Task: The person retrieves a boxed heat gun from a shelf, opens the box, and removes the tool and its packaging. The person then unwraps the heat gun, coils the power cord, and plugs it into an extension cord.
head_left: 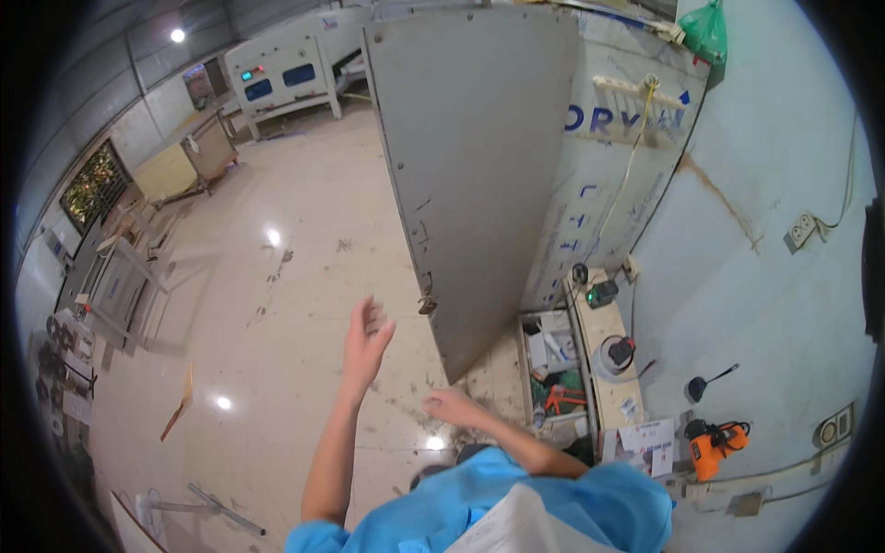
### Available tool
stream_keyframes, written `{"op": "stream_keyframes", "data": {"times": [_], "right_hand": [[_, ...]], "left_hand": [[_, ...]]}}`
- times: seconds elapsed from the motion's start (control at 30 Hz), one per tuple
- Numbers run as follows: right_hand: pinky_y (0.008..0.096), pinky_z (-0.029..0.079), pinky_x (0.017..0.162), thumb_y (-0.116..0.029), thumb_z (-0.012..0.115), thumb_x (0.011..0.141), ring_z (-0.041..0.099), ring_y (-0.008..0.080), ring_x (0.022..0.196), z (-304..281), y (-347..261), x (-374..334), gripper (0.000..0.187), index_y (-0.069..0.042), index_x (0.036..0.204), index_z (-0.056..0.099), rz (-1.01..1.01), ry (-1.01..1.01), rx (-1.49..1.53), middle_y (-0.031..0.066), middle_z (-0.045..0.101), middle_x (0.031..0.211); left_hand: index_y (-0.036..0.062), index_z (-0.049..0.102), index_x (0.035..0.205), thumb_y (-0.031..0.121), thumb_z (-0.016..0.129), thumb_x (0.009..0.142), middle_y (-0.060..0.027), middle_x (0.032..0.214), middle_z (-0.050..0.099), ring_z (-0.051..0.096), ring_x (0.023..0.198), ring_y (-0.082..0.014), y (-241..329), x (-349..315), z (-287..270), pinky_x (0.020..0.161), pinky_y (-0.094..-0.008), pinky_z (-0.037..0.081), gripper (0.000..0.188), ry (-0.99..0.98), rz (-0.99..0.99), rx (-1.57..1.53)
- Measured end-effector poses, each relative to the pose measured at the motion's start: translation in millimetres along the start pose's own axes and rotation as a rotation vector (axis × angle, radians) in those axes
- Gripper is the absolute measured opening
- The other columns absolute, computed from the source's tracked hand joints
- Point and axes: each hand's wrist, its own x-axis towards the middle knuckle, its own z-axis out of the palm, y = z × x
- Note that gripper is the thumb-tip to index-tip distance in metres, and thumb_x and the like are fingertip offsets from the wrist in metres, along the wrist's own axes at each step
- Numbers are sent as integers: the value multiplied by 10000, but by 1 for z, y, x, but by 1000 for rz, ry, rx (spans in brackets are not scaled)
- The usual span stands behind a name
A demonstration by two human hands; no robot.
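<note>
Light is even and fairly bright, with a round lamp (178,35) glowing at upper left and white glare spots (273,237) scattered across the glossy floor (318,198). The left hand (367,334) is blurred at its fingers — the grey panel (475,175) looks crisper — and straight edges bow toward black, vignetted corners.

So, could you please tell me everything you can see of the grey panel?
The grey panel stands upright ahead, tall, flat and metal-looking. Screw heads dot its edges; dark marks and a brownish fitting sit low on its left. A printed sheet shows beyond its right edge. Contact with the floor is unclear. Left hand and right hand look clear.
</note>
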Motion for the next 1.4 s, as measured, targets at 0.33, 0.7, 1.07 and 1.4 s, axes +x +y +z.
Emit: {"op": "stream_keyframes", "data": {"times": [0.33,0.7,1.07,1.4], "right_hand": [[389,543,772,-241,617,1011,648,200,906,28,-1,276,398,-40,1348,548,-84,-120,683,65,653,1000],[293,542,748,-74,589,986,651,140,820,-136,-66,513,400,-11,1373,510,-76,749,643,78,685,962],[351,507,942,-232,777,894,635,206,1056,-514,-173,480,549,-38,1357,555,-347,1640,-536,137,661,1195],[477,440,1084,-171,795,748,496,431,1290,-917,-237,546,817,-61,1459,409,-13,1841,-1639,250,461,1438]], "left_hand": [[5,450,1450,344,744,877,-249,1381,561,551,1278,-405,40,147,35,1085,-473,441,728,-445,269,123],[57,665,1226,180,735,894,-112,1161,713,700,1025,-313,-59,301,-114,879,-402,553,361,-593,410,-55],[27,556,1387,581,589,930,-248,1283,652,625,1201,-398,-445,353,-223,1015,-496,491,718,-912,-429,840],[41,685,1110,467,639,938,-189,1042,724,695,1019,-318,-636,455,-141,825,-428,555,461,-696,-1231,439]]}}
